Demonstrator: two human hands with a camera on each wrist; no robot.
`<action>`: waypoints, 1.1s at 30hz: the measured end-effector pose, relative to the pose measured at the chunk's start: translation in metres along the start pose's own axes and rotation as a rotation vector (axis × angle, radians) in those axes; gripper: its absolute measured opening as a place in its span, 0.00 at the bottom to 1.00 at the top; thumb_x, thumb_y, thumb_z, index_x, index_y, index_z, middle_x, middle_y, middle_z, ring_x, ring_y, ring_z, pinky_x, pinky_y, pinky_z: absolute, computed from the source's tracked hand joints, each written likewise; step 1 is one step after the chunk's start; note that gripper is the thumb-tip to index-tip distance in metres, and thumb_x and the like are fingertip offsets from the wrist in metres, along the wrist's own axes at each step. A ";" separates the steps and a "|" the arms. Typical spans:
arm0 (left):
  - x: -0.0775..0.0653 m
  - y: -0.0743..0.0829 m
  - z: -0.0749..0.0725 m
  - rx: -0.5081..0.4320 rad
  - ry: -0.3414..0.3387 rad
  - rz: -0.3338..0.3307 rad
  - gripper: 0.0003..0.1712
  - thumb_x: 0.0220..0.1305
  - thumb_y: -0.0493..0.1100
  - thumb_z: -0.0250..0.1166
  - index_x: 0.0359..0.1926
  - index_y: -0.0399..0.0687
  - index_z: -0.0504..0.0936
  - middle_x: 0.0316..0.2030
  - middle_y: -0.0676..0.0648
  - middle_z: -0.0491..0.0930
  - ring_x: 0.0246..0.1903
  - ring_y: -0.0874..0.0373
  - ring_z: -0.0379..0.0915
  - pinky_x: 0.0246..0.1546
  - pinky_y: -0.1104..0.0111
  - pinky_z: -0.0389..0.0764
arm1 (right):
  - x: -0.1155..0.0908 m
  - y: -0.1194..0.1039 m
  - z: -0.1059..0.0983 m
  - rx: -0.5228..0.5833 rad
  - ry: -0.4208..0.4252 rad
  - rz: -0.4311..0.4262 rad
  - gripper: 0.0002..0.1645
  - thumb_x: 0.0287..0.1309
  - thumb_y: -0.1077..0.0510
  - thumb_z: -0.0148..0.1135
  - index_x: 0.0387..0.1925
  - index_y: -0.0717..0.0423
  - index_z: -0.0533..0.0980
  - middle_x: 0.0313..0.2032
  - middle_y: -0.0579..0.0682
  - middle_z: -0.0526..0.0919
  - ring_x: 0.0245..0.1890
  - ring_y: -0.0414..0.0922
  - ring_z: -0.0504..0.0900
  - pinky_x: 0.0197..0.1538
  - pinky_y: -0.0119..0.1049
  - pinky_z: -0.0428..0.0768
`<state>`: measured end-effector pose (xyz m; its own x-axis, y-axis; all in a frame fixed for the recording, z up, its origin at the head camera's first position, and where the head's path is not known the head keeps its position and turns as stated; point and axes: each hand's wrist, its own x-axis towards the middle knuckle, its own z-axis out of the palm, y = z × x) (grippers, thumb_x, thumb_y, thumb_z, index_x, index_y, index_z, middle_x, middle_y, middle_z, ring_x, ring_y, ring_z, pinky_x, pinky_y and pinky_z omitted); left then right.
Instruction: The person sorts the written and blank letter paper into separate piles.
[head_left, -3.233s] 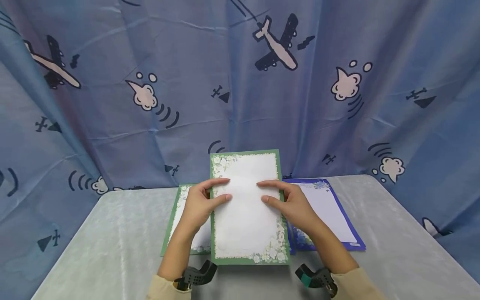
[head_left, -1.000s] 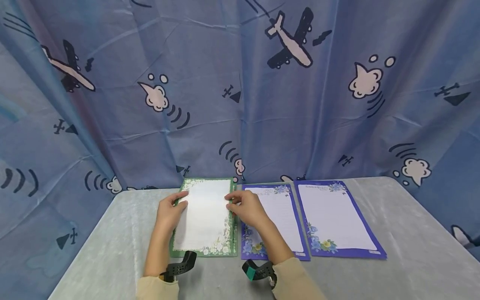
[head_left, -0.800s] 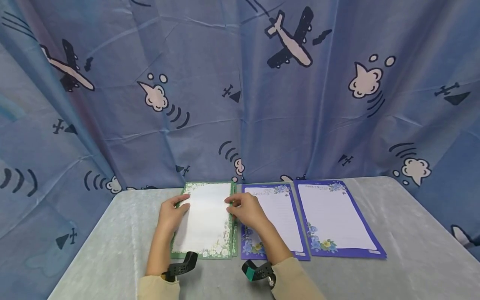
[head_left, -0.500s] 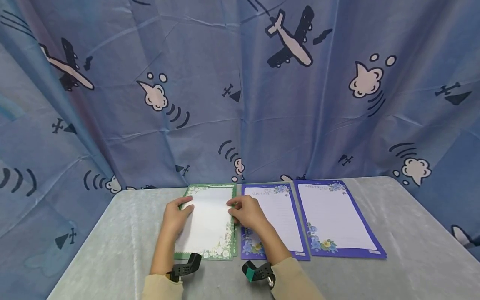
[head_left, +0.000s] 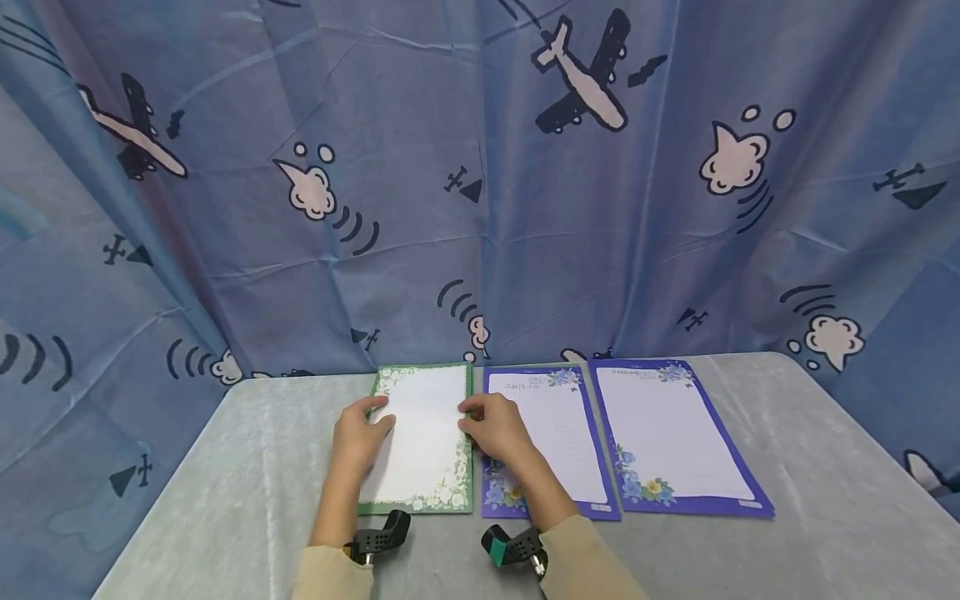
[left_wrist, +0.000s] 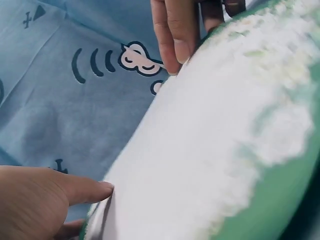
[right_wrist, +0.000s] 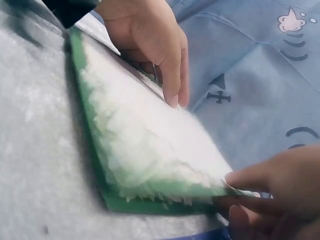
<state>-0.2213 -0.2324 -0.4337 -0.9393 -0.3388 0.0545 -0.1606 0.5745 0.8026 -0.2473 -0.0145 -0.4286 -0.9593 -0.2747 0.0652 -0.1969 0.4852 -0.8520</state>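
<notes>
A sheet of letter paper with a green flowered border (head_left: 423,437) lies at the left of the three on the table. My left hand (head_left: 360,435) pinches its left edge; in the left wrist view the thumb (left_wrist: 92,192) lies over the paper. Opposite, my right hand (head_left: 497,427) pinches the right edge, thumb on top and fingers beneath, as the right wrist view shows. More paper edges show under the sheet near the left hand in that view. The forearm of the right hand crosses above a blue-bordered sheet of letter paper (head_left: 558,442).
Another blue-bordered sheet (head_left: 678,433) lies at the right, close beside the middle one. All of them rest on a grey cloth-covered table (head_left: 225,483). A blue curtain (head_left: 405,208) with airplane prints hangs right behind its back edge.
The green-bordered letter paper, earlier held up in the middle, has come down onto the other green one at left. Both hands then shifted it slightly right, and the edges now line up.
</notes>
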 end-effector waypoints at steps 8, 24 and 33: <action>0.001 -0.002 0.003 0.065 0.028 0.031 0.23 0.62 0.37 0.67 0.59 0.40 0.82 0.64 0.34 0.77 0.68 0.36 0.67 0.68 0.44 0.68 | -0.001 -0.004 0.003 -0.120 0.023 0.000 0.14 0.62 0.62 0.67 0.49 0.61 0.85 0.48 0.58 0.88 0.40 0.47 0.83 0.41 0.41 0.82; 0.002 -0.010 -0.003 0.209 -0.042 0.124 0.26 0.63 0.40 0.69 0.61 0.39 0.80 0.65 0.33 0.75 0.68 0.33 0.65 0.68 0.43 0.67 | -0.005 -0.014 0.005 -0.366 0.040 0.013 0.17 0.61 0.58 0.68 0.51 0.57 0.85 0.51 0.57 0.88 0.53 0.58 0.85 0.48 0.53 0.84; 0.001 -0.017 -0.007 0.278 -0.113 0.133 0.28 0.66 0.46 0.67 0.65 0.44 0.78 0.73 0.36 0.66 0.72 0.33 0.57 0.70 0.36 0.57 | -0.006 -0.015 0.007 -0.432 0.019 -0.008 0.18 0.59 0.61 0.69 0.51 0.56 0.85 0.51 0.56 0.88 0.52 0.56 0.86 0.47 0.51 0.84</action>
<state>-0.2177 -0.2477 -0.4434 -0.9828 -0.1709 0.0695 -0.0959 0.7951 0.5988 -0.2378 -0.0254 -0.4199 -0.9603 -0.2661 0.0838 -0.2667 0.7874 -0.5558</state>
